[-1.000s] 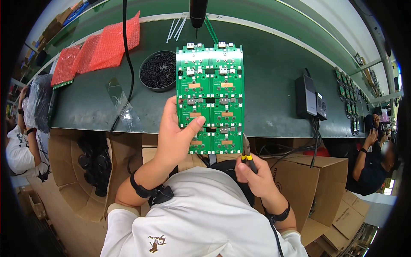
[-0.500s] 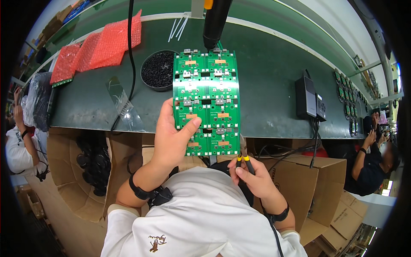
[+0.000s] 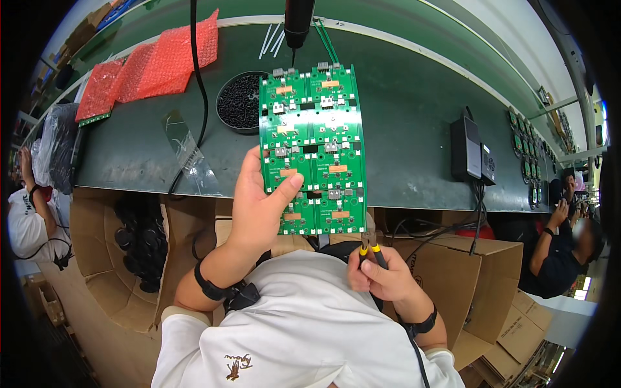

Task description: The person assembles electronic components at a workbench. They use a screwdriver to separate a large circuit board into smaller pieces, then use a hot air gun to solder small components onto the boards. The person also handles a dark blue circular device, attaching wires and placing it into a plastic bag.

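My left hand (image 3: 262, 204) grips a green circuit board panel (image 3: 336, 155) by its left edge, thumb on the face, fingers behind. The panel has several joined boards with small connectors and orange patches, and is held up in front of the bench edge. My right hand (image 3: 385, 275) is closed round a pair of pliers (image 3: 374, 248) with yellow and black handles. The jaws point up just below the panel's lower right corner; whether they touch it I cannot tell. Beyond the panel's top edge hangs a black electric screwdriver (image 3: 299, 26), bit downward.
A round bowl (image 3: 219, 113) of small black parts stands behind the panel. Red bubble wrap (image 3: 171, 61) lies at far left, a clear plastic sheet (image 3: 187, 155) nearer. Black power adapters (image 3: 467, 149) and board rows (image 3: 527, 152) are right. Cardboard boxes (image 3: 446, 265) stand below; co-workers sit either side.
The pliers have dropped slightly, away from the panel's lower right corner. The hanging screwdriver has swung left, exposing green strips behind it. The panel has shifted slightly and remains in my left hand.
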A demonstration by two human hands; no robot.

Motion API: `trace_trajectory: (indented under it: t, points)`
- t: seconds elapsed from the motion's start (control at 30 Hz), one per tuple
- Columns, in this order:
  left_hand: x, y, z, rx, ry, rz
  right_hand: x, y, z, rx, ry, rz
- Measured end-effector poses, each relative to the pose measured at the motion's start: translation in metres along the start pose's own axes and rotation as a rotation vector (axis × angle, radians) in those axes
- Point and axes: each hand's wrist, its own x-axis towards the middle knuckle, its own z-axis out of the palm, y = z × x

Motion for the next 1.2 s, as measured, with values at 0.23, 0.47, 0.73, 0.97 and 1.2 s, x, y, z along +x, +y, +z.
trace_trajectory:
  t: [0.23, 0.47, 0.73, 0.97, 1.2]
  points:
    - [-0.008, 0.006, -0.002, 0.067, 0.018, 0.092, 0.005, -0.015, 0.013, -0.562, 0.310, -0.130]
    - [-0.017, 0.010, 0.004, 0.097, -0.033, 0.117, 0.013, -0.021, 0.018, -0.782, 0.462, -0.165]
    - [-0.012, 0.004, -0.001, -0.123, -0.094, -0.068, 0.021, -0.004, 0.004, 0.263, -0.126, -0.054]
    - [-0.017, 0.007, -0.005, 0.031, -0.102, 0.015, 0.021, -0.017, 0.014, -0.446, 0.331, -0.187]
    - [-0.021, 0.013, -0.004, 0.093, -0.129, 0.033, 0.025, -0.025, 0.018, -0.546, 0.432, -0.194]
